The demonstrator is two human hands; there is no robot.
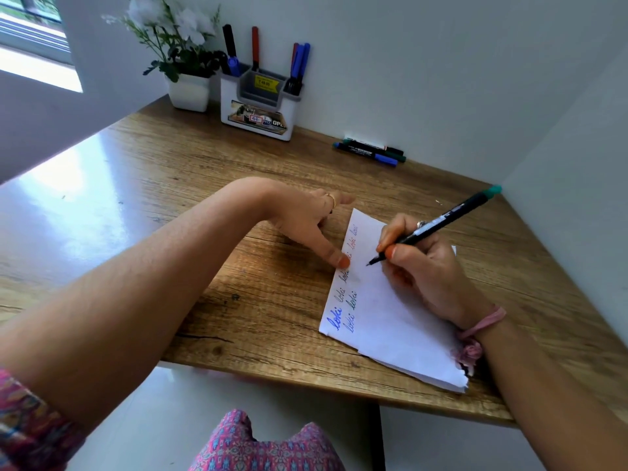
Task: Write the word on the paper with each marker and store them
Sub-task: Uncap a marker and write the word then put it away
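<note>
Pinched in the right hand's (421,263) grip, a green-capped marker (438,226) touched the paper (390,317), whose edge the flat left hand's (306,222) thumb pressed.

wood-grain surface (136,185), white pot (189,92) with white flowers (170,15) at back left corner, window (30,32) upper left, white walls (441,62), pink patterned fabric (265,447) at bottom edge

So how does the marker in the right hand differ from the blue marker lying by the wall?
The green-capped marker is gripped by the right hand, tilted, tip bare near the paper, cap posted on its tail. The blue marker lies flat on the desk beside other markers, untouched, its nib not visibly bared. Both have black barrels.
</note>
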